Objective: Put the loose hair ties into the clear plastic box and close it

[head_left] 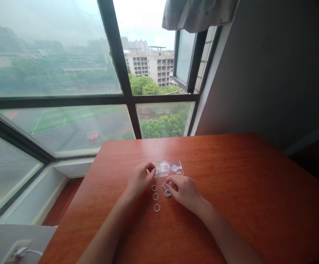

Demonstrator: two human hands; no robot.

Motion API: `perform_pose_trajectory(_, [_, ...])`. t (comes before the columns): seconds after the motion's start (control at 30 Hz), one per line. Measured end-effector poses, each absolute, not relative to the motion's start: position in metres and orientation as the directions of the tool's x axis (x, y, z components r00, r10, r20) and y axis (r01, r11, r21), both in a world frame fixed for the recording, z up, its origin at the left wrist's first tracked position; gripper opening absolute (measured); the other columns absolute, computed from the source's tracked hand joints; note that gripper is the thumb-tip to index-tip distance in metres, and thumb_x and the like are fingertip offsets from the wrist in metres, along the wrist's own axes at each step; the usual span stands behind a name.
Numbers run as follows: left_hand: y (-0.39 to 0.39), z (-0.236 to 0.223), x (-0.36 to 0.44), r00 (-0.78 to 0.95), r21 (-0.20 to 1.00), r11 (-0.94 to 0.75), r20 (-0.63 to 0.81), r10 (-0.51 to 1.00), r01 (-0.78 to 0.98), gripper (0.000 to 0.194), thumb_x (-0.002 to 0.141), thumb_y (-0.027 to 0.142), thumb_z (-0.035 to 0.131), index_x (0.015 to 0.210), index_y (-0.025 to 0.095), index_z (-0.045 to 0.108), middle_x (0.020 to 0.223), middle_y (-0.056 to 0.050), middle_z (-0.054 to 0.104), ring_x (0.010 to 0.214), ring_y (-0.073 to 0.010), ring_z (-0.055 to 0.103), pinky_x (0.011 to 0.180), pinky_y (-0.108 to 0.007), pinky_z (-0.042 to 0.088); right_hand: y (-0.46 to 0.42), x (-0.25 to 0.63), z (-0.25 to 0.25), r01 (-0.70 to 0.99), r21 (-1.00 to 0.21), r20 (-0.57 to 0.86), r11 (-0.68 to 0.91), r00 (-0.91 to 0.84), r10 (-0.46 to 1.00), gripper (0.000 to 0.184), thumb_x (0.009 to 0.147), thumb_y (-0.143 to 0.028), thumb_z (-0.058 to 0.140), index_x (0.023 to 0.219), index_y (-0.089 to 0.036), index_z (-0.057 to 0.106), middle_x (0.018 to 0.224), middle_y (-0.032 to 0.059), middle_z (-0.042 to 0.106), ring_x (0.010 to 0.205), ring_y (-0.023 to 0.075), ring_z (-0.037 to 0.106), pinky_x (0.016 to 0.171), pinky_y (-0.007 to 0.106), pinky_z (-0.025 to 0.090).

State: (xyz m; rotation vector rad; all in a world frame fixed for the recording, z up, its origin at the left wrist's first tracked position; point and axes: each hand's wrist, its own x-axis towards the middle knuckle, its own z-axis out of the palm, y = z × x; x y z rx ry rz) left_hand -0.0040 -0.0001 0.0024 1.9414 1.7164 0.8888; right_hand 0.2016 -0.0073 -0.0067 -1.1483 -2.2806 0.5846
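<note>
A small clear plastic box (164,169) lies with its lid (175,167) folded out to the right; small gold and pale pieces show in its left part. My left hand (140,178) is curled at the box's left edge, thumb and finger together; what they pinch is too small to make out. My right hand (186,189) is closed over a small pile of thin rings (167,193), with thumb and fingertips on a ring there. Left of the pile, three pale rings (155,197) lie apart in a column running toward me.
The brown wooden table (230,176) extends to both sides of my arms. Beyond it stands a dark-framed window (129,99), with one pane swung out. A grey wall (252,80) rises at the right. A wall socket with a plugged-in white cable (20,252) is at lower left.
</note>
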Motion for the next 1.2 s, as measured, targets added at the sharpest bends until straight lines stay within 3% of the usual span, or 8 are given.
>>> perform_pose_trajectory(0.17, [0.000,0.009,-0.009,0.010,0.618,-0.150,0.224,0.975,0.772,0.014,0.082,0.027,0.054,0.076,0.018,0.063,0.071,0.000,0.066,0.062,-0.0128,0.055,0.059,-0.022,0.039,-0.013,0.197,-0.011,0.565,-0.548,0.235,0.617,-0.604,0.761,0.010,0.085,-0.018,0.056,0.085,-0.022,0.064,0.075,-0.0010,0.067,0.068,0.0128,0.059,0.063,0.022,0.035])
perform_pose_trajectory(0.47, [0.001,0.010,-0.007,-0.008,0.590,-0.125,0.218,0.976,0.798,0.015,0.083,0.028,0.055,0.077,0.019,0.064,0.069,0.001,0.065,0.060,-0.0124,0.054,0.057,-0.023,0.036,-0.026,0.186,-0.013,0.469,-0.461,0.141,0.753,-0.799,0.585,0.009,0.086,-0.029,0.058,0.091,-0.026,0.065,0.083,-0.0024,0.072,0.078,0.0161,0.064,0.065,0.024,0.036])
perform_pose_trajectory(0.6, [0.001,0.009,-0.008,-0.009,0.579,-0.127,0.226,0.974,0.805,0.015,0.083,0.029,0.055,0.077,0.019,0.065,0.070,0.000,0.066,0.061,-0.0128,0.054,0.057,-0.023,0.036,-0.025,0.187,-0.010,0.533,-0.401,0.098,0.745,-0.784,0.614,0.014,0.089,-0.028,0.053,0.096,-0.026,0.065,0.085,-0.0013,0.072,0.077,0.0168,0.064,0.063,0.025,0.035])
perform_pose_trajectory(0.8, [0.000,0.009,-0.009,0.000,0.574,-0.132,0.223,0.975,0.808,0.015,0.084,0.029,0.055,0.076,0.019,0.063,0.068,0.001,0.064,0.060,-0.0124,0.054,0.057,-0.023,0.035,-0.019,0.195,-0.008,0.633,-0.348,0.031,0.692,-0.730,0.683,0.015,0.088,-0.026,0.052,0.086,-0.024,0.066,0.084,0.0011,0.071,0.075,0.0165,0.064,0.063,0.025,0.034])
perform_pose_trajectory(1.03, [-0.002,0.007,-0.010,0.020,0.601,-0.165,0.241,0.970,0.782,0.016,0.085,0.028,0.054,0.077,0.019,0.063,0.069,0.002,0.064,0.059,-0.0114,0.055,0.057,-0.022,0.037,-0.012,0.204,-0.002,0.645,-0.423,0.012,0.637,-0.699,0.716,0.013,0.087,-0.025,0.054,0.089,-0.026,0.066,0.084,-0.0022,0.072,0.079,0.0156,0.065,0.065,0.023,0.034])
perform_pose_trajectory(1.2, [-0.002,0.007,-0.009,0.044,0.615,-0.189,0.244,0.969,0.765,0.015,0.085,0.027,0.053,0.077,0.019,0.063,0.069,0.002,0.065,0.060,-0.0111,0.056,0.057,-0.021,0.038,-0.013,0.205,0.000,0.638,-0.400,-0.011,0.658,-0.721,0.693,0.013,0.087,-0.028,0.054,0.089,-0.026,0.067,0.088,-0.0004,0.073,0.081,0.0167,0.065,0.065,0.024,0.035])
